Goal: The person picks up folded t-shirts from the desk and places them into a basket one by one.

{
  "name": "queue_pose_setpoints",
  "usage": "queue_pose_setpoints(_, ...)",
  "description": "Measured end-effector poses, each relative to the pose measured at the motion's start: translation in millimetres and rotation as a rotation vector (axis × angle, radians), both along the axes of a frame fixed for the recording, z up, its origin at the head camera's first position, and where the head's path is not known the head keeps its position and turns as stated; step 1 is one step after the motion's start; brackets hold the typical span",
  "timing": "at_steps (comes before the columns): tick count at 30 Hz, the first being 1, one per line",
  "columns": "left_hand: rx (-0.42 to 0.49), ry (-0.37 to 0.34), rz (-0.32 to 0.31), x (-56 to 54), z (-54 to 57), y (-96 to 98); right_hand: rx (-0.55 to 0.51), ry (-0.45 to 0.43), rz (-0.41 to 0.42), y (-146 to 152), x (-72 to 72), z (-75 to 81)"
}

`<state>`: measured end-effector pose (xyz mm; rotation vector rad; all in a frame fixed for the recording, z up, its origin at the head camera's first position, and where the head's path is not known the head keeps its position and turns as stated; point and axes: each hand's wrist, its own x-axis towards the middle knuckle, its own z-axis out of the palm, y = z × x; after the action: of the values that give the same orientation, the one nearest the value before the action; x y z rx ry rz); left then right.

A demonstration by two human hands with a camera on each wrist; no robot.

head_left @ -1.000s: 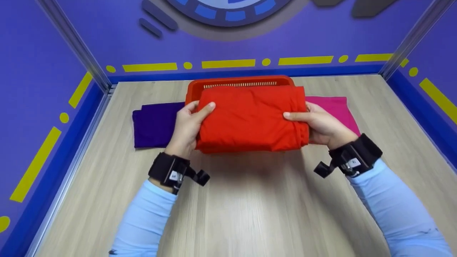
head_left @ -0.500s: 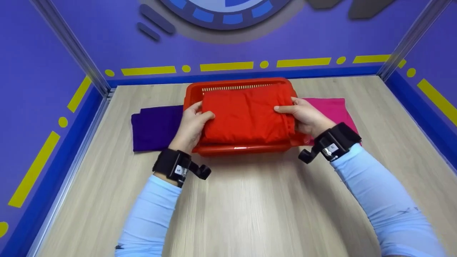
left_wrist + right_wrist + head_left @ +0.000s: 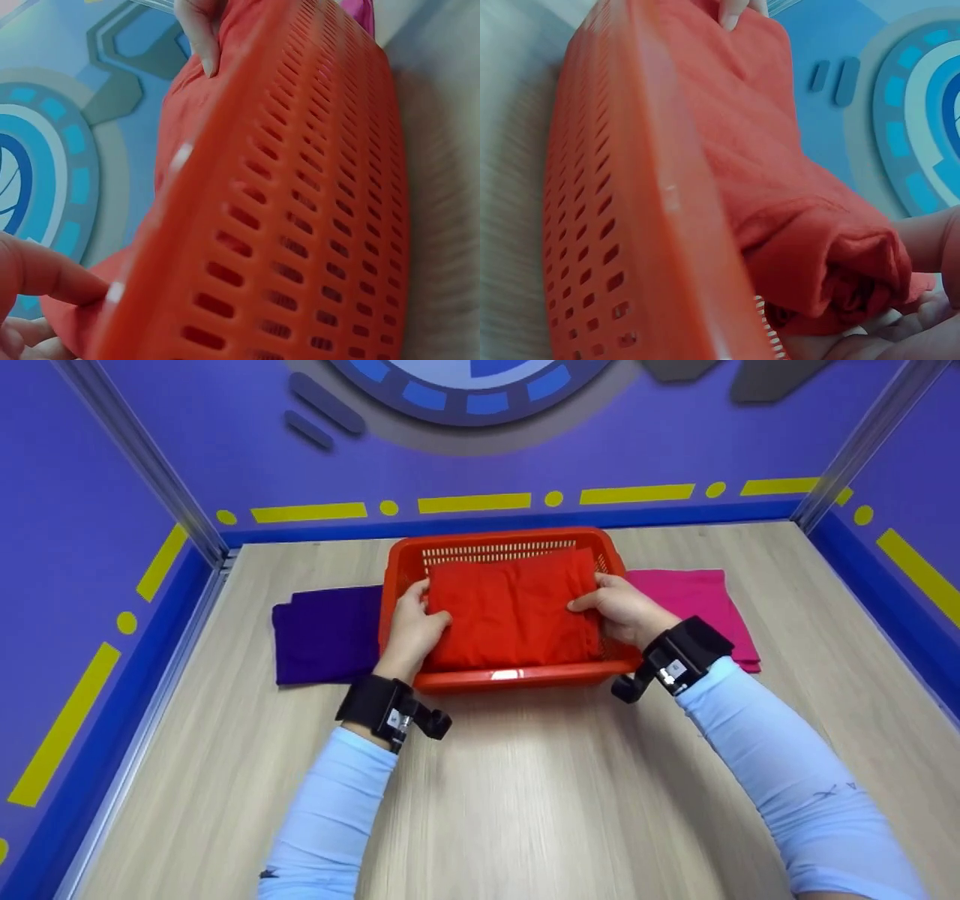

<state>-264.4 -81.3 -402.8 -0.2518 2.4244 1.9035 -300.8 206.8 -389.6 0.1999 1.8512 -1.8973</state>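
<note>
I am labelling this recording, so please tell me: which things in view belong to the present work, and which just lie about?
In use:
folded red cloth, held by the left hand and right hand
rectangular red perforated plastic basket

Apparently just lying about:
folded dark-purple cloth
folded bright-pink cloth

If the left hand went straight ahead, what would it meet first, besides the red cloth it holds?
Probably the red basket's far wall, though how high the left hand sits is unclear.

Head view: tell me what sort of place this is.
Probably a staged work booth: purple printed walls on three sides, metal posts at the far corners, and a wood-grain table between.
</note>
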Motion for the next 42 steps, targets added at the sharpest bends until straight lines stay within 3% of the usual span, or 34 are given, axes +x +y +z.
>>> queue_pose_setpoints(10,-0.295,-0.009,-0.070,-1.7,-11.1,3.2,0.047,-0.020,0.056,-3.6,0.2,-13.5)
queue_pose_setpoints(19,-0.568,0.047,-0.169,-5.0,-18.7,8.9,0.108,-0.016,0.128,-1.1,-1.4,-23.6)
queue_pose_setpoints(25,-0.609,0.023,-0.175,-4.5,-20.1,10.0,0.105,-0.042,0.148,-2.5,-1.8,-24.0)
queue_pose_setpoints(29,-0.625,-0.013,-0.211,-5.8,-20.4,10.3,0.090,-0.050,0.151,-2.9,-1.7,-23.3)
queue_pose_setpoints(34,-0.602,-0.050,-0.245,-8.4,-21.8,11.0,0.093,0.006,0.160,-2.7,-2.9,-23.7)
queue_pose_setpoints(39,-0.550,-0.024,-0.263,-8.3,-23.6,10.0,0.171,0.059,0.210,-3.0,-2.9,-26.2)
queue_pose_setpoints(42,-0.587,-0.015,-0.288,-6.6,-24.2,8.7,0.225,0.036,0.223,-3.4,-1.7,-27.0)
